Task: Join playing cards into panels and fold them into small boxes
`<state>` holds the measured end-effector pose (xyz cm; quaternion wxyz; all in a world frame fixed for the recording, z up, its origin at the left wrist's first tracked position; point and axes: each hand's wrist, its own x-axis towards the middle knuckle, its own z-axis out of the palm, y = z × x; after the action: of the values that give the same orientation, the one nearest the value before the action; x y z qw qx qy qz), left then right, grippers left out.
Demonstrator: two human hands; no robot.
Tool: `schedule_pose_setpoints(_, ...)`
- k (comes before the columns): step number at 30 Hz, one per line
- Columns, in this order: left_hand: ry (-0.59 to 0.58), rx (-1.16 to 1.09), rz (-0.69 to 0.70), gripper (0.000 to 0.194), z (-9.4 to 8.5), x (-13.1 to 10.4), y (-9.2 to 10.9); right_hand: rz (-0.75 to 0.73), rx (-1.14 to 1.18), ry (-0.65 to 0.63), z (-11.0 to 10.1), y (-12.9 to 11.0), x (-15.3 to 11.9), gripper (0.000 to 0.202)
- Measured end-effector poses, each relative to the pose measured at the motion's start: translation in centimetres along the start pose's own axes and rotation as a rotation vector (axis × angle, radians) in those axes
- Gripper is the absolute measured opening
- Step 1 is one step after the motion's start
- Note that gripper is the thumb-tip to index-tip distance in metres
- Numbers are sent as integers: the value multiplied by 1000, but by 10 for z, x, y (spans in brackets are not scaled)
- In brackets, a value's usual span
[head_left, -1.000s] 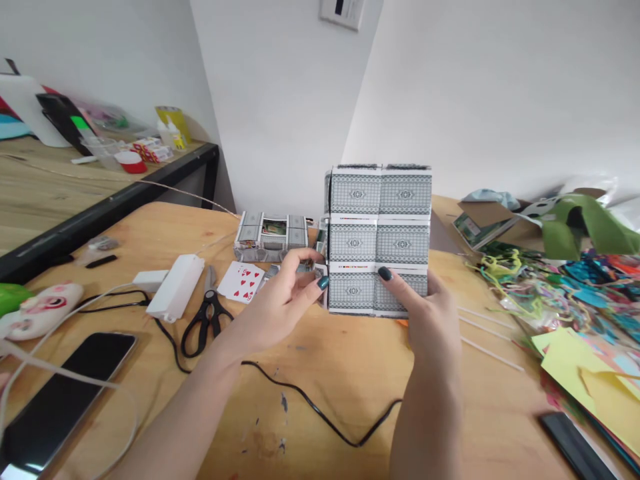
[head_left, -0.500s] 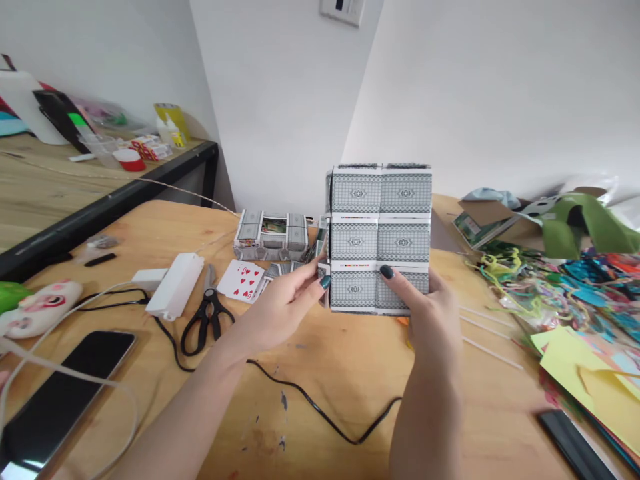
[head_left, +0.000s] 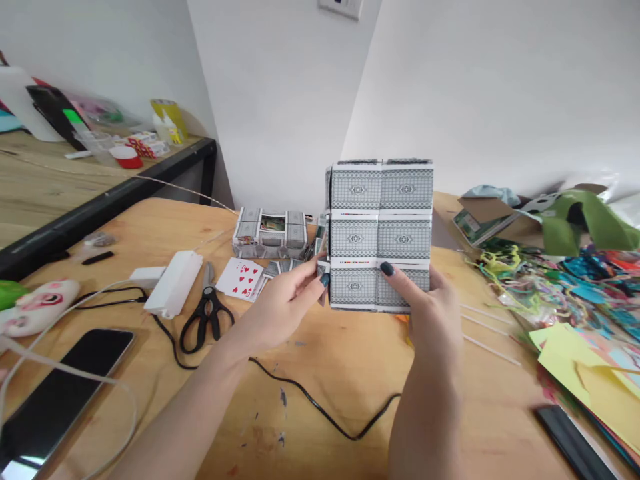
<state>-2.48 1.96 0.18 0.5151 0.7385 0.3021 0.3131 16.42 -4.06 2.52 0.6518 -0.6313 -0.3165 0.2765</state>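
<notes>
A box-like block made of folded playing cards (head_left: pixel 355 239) is held upright above the table, its grey patterned card backs facing me. My right hand (head_left: pixel 433 307) grips its lower right, thumb lying over the front and fingers behind. At the lower left edge, my left hand (head_left: pixel 295 297) pinches a small folded playing card (head_left: pixel 323 268) against the block's side; its fingertips are partly hidden. Behind my left hand sits another playing-card structure (head_left: pixel 271 233) with an opening in its top. Loose playing cards (head_left: pixel 239 279), a six of hearts on top, lie in front of it.
Black-handled scissors (head_left: pixel 207 313), a white adapter box (head_left: pixel 173 283) and a phone (head_left: pixel 65 400) lie to the left. A black cable (head_left: pixel 320 407) crosses the front. Right of my hands are white sticks (head_left: pixel 490 348), coloured paper (head_left: pixel 575 373), tangled craft scraps (head_left: pixel 555 287) and a cardboard box (head_left: pixel 487 217).
The view has shifted very slightly. Both hands keep the same hold on the block and the folded card, with hardly any movement.
</notes>
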Motion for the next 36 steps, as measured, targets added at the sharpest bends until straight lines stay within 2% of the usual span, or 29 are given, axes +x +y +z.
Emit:
schedule_pose_setpoints(7,57,49,-14,34,2,1,0,-18,-48,22,4,-4,-5,56)
schedule_pose_setpoints(13,94,39,-29,31,3,1,0,-8,-83,-54,6,-8,-10,48)
schedule_pose_setpoints(22,173,121,-48,23,10,3,-2,-22,-102,7,10,-6,-11,52)
schedule_pose_setpoints(36,324,284,-63,22,18,3,4,-77,-147,11,13,-2,-12,47)
